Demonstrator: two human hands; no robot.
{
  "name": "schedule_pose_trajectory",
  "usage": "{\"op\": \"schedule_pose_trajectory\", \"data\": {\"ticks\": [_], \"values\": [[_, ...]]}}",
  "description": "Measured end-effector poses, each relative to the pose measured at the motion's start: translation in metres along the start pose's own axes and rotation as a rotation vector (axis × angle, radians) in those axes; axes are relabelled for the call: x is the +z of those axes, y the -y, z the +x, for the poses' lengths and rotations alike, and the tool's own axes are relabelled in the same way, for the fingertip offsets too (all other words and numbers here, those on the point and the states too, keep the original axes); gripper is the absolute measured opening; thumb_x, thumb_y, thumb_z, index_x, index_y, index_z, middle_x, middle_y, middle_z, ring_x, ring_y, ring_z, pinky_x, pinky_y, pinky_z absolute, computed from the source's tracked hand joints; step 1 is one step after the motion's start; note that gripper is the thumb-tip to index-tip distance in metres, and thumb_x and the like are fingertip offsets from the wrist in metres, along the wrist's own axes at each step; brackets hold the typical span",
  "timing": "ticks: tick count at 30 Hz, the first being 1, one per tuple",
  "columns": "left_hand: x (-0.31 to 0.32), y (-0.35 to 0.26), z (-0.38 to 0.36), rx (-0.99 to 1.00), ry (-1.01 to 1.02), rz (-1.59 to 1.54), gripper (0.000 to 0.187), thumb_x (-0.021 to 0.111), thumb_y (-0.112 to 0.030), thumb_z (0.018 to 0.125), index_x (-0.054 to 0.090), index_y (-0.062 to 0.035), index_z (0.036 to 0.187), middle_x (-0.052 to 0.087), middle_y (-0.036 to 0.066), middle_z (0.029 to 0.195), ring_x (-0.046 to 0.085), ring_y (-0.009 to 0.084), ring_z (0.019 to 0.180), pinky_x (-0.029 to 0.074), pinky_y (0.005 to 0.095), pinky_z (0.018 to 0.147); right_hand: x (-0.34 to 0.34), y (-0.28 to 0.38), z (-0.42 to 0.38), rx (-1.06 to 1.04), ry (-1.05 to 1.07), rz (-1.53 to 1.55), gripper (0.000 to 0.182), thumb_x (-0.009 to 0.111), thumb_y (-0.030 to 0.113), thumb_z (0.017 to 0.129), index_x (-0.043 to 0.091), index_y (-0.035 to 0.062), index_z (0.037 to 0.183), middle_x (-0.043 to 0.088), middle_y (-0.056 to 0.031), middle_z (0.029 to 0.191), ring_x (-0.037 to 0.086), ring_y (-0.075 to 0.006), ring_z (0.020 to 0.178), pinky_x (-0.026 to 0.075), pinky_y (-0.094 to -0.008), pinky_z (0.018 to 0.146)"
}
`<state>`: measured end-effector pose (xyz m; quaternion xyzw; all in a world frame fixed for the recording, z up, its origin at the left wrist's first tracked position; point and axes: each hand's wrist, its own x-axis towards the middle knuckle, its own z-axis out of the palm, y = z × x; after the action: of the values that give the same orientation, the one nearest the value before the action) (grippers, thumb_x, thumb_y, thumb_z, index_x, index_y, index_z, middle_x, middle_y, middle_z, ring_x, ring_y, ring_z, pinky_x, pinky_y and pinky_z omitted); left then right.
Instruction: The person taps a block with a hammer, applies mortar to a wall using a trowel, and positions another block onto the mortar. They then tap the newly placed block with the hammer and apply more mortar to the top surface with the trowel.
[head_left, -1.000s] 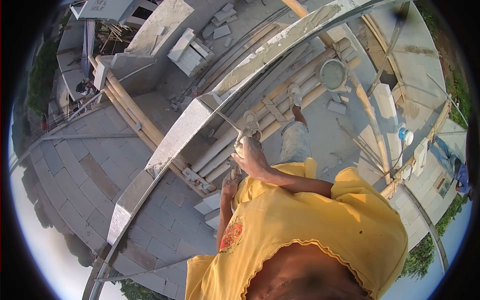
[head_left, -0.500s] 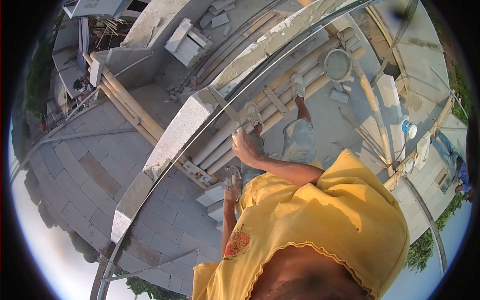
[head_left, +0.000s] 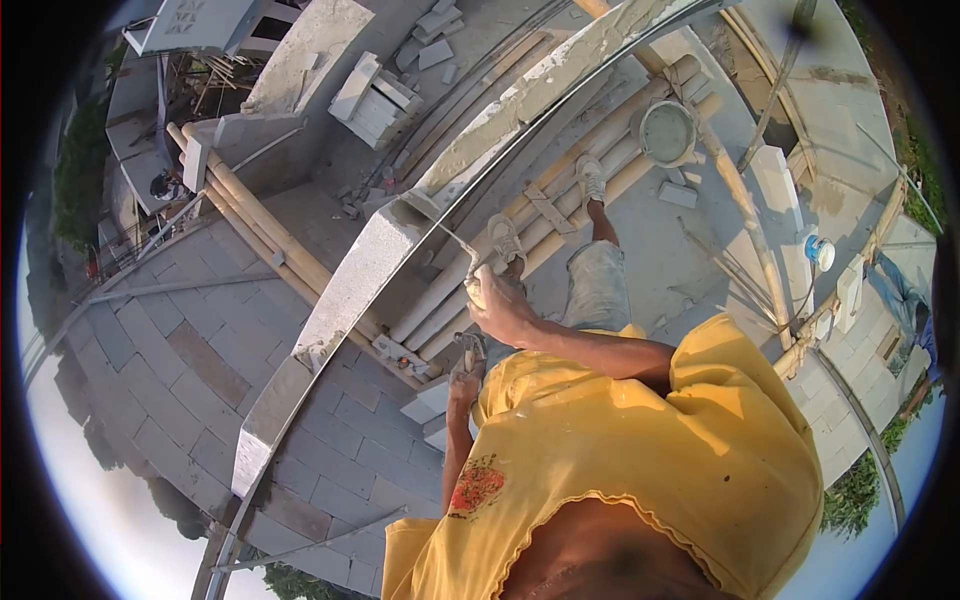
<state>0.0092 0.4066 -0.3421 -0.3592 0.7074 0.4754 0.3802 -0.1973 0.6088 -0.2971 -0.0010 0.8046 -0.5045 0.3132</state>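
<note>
My right hand [head_left: 500, 305] is closed round the handle of a trowel [head_left: 458, 240]. Its blade shows almost edge-on, with the tip at the end face of a white block [head_left: 362, 265] on the narrow wall [head_left: 545, 90]. Grey mortar [head_left: 412, 208] lies at that end of the block. My left hand [head_left: 464, 386], lower and nearer my body, has its fingers curled round a small greyish thing that I cannot make out. Both hands are on my side of the wall, above the bamboo poles [head_left: 440, 300].
A round bucket [head_left: 668, 133] of greyish contents stands beyond my feet. Loose white blocks [head_left: 375, 100] are stacked across the wall. A small white-and-blue tub [head_left: 818, 252] sits at the right, near another person's legs [head_left: 897, 295]. Poles and planks cross the platform.
The trowel has turned from showing its flat face to nearly edge-on, with its blade by the block's end. My right hand has shifted slightly downward in view. My left hand has barely moved.
</note>
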Motion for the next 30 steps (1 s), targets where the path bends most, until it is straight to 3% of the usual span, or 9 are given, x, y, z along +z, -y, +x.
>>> {"op": "schedule_pose_trajectory", "data": {"ticks": [2, 3, 6, 9, 12, 18, 23, 29, 30], "values": [[0.002, -0.010, -0.002, 0.038, 0.026, 0.001, 0.023, 0.064, -0.018, 0.091, 0.068, -0.0043, 0.109, 0.069, 0.003, 0.093, 0.060, 0.0195, 0.084, 0.049, 0.0365, 0.080, -0.025, 0.036, -0.032, 0.043, 0.047, 0.142, 0.042, 0.071, 0.018, 0.090, 0.044, 0.0006, 0.116, 0.063, -0.0272, 0.100, 0.065, -0.0468, 0.091, 0.052, -0.0499, 0.078], [0.006, -0.016, -0.001, -0.022, 0.071, -0.152, 0.027, 0.064, -0.020, 0.092, 0.068, -0.0038, 0.112, 0.069, 0.003, 0.096, 0.060, 0.0193, 0.086, 0.049, 0.0349, 0.079, -0.036, 0.027, -0.044, 0.008, 0.017, 0.203, 0.042, 0.071, 0.022, 0.091, 0.046, -0.0001, 0.117, 0.064, -0.0255, 0.098, 0.065, -0.0445, 0.090, 0.052, -0.0491, 0.078], [0.006, -0.019, 0.018, -0.206, 0.045, 0.045, 0.032, 0.066, -0.022, 0.092, 0.069, -0.0033, 0.118, 0.070, 0.004, 0.098, 0.061, 0.0177, 0.087, 0.049, 0.0333, 0.078, -0.091, -0.030, -0.069, -0.020, -0.186, 0.291, 0.044, 0.071, 0.029, 0.093, 0.053, -0.0011, 0.119, 0.066, -0.0212, 0.097, 0.066, -0.0392, 0.087, 0.051, -0.0471, 0.077], [0.008, -0.049, 0.039, -0.284, 0.150, 0.186, 0.037, 0.068, -0.020, 0.092, 0.068, -0.0034, 0.124, 0.071, 0.005, 0.100, 0.062, 0.0160, 0.089, 0.050, 0.0317, 0.078, -0.168, -0.138, -0.059, 0.111, -0.458, -0.025, 0.043, 0.066, 0.032, 0.096, 0.054, 0.0023, 0.125, 0.066, -0.0188, 0.102, 0.066, -0.0394, 0.090, 0.053, -0.0469, 0.077], [0.023, -0.093, 0.049, -0.240, 0.187, 0.278, 0.038, 0.068, -0.020, 0.091, 0.067, -0.0040, 0.125, 0.071, 0.005, 0.108, 0.063, 0.0149, 0.089, 0.051, 0.0321, 0.076, -0.252, -0.249, -0.035, 0.473, -0.601, -0.271, 0.040, 0.062, 0.031, 0.098, 0.052, 0.0060, 0.127, 0.066, -0.0181, 0.103, 0.068, -0.0392, 0.091, 0.055, -0.0492, 0.078], [0.066, -0.151, 0.103, -0.265, 0.200, 0.471, 0.026, 0.070, -0.011, 0.089, 0.068, -0.0024, 0.114, 0.070, 0.005, 0.099, 0.062, 0.0143, 0.088, 0.050, 0.0313, 0.078, -0.373, -0.472, 0.051, 0.865, -0.430, -0.708, 0.037, 0.060, 0.022, 0.098, 0.052, 0.0108, 0.133, 0.068, -0.0152, 0.106, 0.073, -0.0319, 0.090, 0.060, -0.0439, 0.075], [0.099, -0.163, 0.135, -0.278, 0.201, 0.421, 0.030, 0.070, -0.012, 0.089, 0.068, -0.0034, 0.117, 0.071, 0.003, 0.102, 0.062, 0.0129, 0.090, 0.050, 0.0306, 0.082, -0.418, -0.580, 0.128, 0.926, -0.413, -0.752, 0.030, 0.052, 0.011, 0.097, 0.061, 0.0114, 0.127, 0.074, -0.0147, 0.102, 0.075, -0.0278, 0.091, 0.061, -0.0412, 0.075], [0.103, -0.159, 0.145, -0.383, 0.185, 0.498, 0.032, 0.068, -0.010, 0.091, 0.067, -0.0033, 0.123, 0.071, 0.003, 0.105, 0.064, 0.0137, 0.096, 0.050, 0.0304, 0.088, -0.409, -0.629, 0.183, 0.901, -0.394, -0.450, 0.033, 0.058, 0.029, 0.097, 0.065, 0.0100, 0.122, 0.075, -0.0137, 0.102, 0.074, -0.0310, 0.091, 0.060, -0.0422, 0.078], [0.105, -0.162, 0.145, -0.399, 0.178, 0.491, 0.032, 0.067, -0.010, 0.092, 0.066, -0.0031, 0.123, 0.071, 0.003, 0.105, 0.064, 0.0141, 0.097, 0.050, 0.0306, 0.088, -0.392, -0.644, 0.189, 0.870, -0.499, -0.436, 0.034, 0.059, 0.034, 0.096, 0.065, 0.0091, 0.119, 0.075, -0.0133, 0.100, 0.074, -0.0306, 0.088, 0.060, -0.0415, 0.075]]}}
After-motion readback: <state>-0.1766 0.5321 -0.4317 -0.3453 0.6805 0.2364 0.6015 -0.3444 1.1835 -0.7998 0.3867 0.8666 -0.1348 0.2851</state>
